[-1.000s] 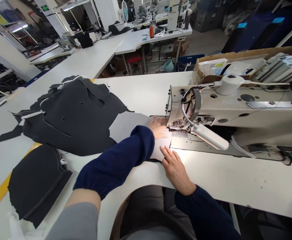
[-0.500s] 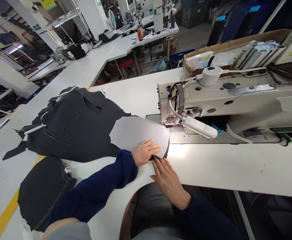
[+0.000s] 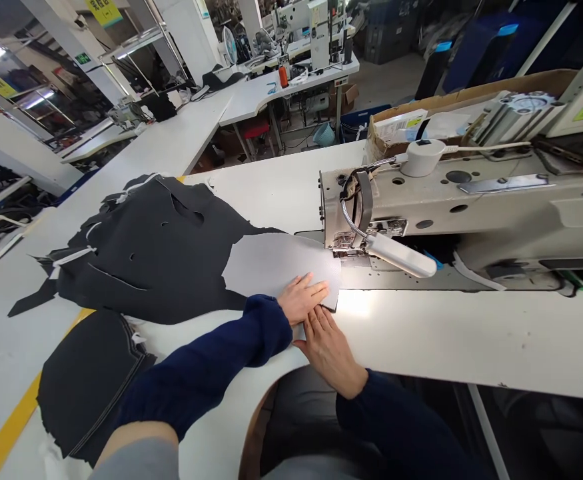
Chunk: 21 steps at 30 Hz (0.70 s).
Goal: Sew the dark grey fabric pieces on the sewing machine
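Note:
A light grey fabric panel (image 3: 266,263) lies in front of the sewing machine (image 3: 401,200), its upper right edge at the needle area. My left hand (image 3: 302,298) rests flat on the panel, fingers stretched toward its right end. Just below, my right hand (image 3: 328,347) lies with fingers extended at the panel's near edge, its fingertips touching or almost touching my left hand. A thin dark edge shows under the panel's lower right corner. Dark grey fabric (image 3: 156,260) spreads over the table to the left, partly under or against the light panel.
A stitched dark piece (image 3: 91,387) lies at the near left, by a yellow strip (image 3: 6,427). A white lamp (image 3: 401,255) on a bendable neck hangs by the needle. Behind the machine stands a cardboard box (image 3: 466,100) with items. Another white worktable (image 3: 251,100) is farther back.
My left hand has slid slightly right across the panel. My right hand has shifted a little up and left, closer to it. Less dark edge shows along the panel's right side.

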Tool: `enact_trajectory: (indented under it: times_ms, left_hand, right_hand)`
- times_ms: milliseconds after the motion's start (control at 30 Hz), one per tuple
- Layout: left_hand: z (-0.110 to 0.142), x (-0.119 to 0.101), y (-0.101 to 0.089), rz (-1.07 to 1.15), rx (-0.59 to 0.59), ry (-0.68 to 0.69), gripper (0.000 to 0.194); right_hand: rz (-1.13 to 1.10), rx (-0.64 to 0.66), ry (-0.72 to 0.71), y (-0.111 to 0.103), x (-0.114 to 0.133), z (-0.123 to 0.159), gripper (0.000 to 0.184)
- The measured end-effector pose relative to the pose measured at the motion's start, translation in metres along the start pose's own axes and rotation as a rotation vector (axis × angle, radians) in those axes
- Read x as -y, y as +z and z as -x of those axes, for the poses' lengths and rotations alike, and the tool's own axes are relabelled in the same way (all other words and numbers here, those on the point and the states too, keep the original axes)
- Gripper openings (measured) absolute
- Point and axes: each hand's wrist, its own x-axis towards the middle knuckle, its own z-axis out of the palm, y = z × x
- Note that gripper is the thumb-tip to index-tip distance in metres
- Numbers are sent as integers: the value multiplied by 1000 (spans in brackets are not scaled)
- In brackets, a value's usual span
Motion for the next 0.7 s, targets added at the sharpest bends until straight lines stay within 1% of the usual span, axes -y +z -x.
enact_trajectory:
  times_ms: [67,167,267,433,600,700]
  left_hand:
    - [-4,3,-1,-7,-5,-2,45]
    - [-9,8,-2,-17,-1,40,45]
    - [-14,11,-8,-22,18,52,43]
    - [-25,9,-20,-2,43,-28,42]
    - [-38,11,-19,36,38,-92,43]
    - [-45,14,-20,54,30,-132,44]
  right_hand:
    - [11,5,0,2,-4,-4,62]
    - [28,-9,-2,4,-10,-9,58]
    - [40,-19,6,4,-16,-15,56]
    - [52,23,4,5,-27,-26,49]
    - [60,45,4,7,-38,-35,42]
    - [49,33,17,10,-44,-41,40]
